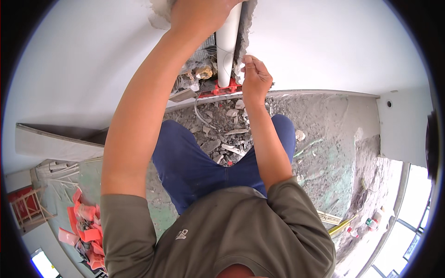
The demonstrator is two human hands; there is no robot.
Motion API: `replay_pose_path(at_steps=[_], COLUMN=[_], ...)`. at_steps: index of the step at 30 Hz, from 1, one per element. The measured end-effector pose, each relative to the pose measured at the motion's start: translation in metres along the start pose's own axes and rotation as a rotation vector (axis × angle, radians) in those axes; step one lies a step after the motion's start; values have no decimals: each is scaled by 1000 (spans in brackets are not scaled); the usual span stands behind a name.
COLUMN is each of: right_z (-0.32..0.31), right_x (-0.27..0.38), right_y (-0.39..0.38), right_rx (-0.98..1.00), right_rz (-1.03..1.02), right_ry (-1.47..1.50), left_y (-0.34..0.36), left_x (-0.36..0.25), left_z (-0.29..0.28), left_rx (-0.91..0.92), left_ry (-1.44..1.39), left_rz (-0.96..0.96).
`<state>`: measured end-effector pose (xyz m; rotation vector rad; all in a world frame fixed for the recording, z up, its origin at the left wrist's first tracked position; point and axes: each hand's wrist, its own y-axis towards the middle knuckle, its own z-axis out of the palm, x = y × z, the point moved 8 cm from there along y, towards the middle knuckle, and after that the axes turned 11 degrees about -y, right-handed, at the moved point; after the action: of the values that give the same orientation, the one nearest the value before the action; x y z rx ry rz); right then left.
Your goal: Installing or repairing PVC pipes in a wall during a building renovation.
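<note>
White and smooth, a straight round plastic pipe [227, 39] stands upright in a rough-edged slot broken into the pale painted wall [315, 41]. Its lower end meets a bright red fitting [219, 90] at the foot of the slot; whether it sits inside that fitting or just behind it, I cannot tell.

Across the front of the pipe runs a thin dark wire [228, 50], curving into a loose loop. The right hand [257, 78] is just to the right of the pipe, near the broken edge of the slot, thumb and forefinger pinched together on the wire and the other fingers curled in. The left hand [204, 13] is raised higher, near the top of the visible pipe; its fingers run past the upper edge of the view, so I cannot tell whether they are apart or closed.

Left of the pipe, grey wire mesh [204, 50] shows within the slot. Grey broken rubble [232, 121] covers the floor between the knees of the blue trousers [185, 153], and a pale, thin bent tube [198, 110] curves down over it. Farther off, orange-red plastic pieces [88, 227] lie heaped at the lower left, and a dark coiled cable [359, 200] lies at the right.
</note>
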<state>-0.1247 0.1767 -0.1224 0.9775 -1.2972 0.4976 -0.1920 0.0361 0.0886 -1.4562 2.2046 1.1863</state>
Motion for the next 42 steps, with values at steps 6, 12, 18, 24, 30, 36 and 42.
replay_pose_path(at_steps=[6,12,18,24,30,36,42], right_z=[-10,-4,42,31,34,36,40], right_x=[-36,89,97,55,42,29,31], right_y=[-19,-59,-37,-5,-10,-7,-5], right_rx=[113,177,204,104,45,-9,1], right_rz=[517,-365,-799,-717,-748,-650,-641], right_ry=[116,-316,-459,-669,-763,-835,-849], left_y=[0,-1,0,-1,-2,-2,-2], left_x=[-1,1,-3,-2,-3,-3,-2], left_z=[1,-1,-1,-2,-2,-1,-2], left_rx=[-16,-12,7,-25,-26,-20,-56], left_ry=[24,-4,53,51,42,60,63], left_rz=[27,5,-2,31,29,25,67])
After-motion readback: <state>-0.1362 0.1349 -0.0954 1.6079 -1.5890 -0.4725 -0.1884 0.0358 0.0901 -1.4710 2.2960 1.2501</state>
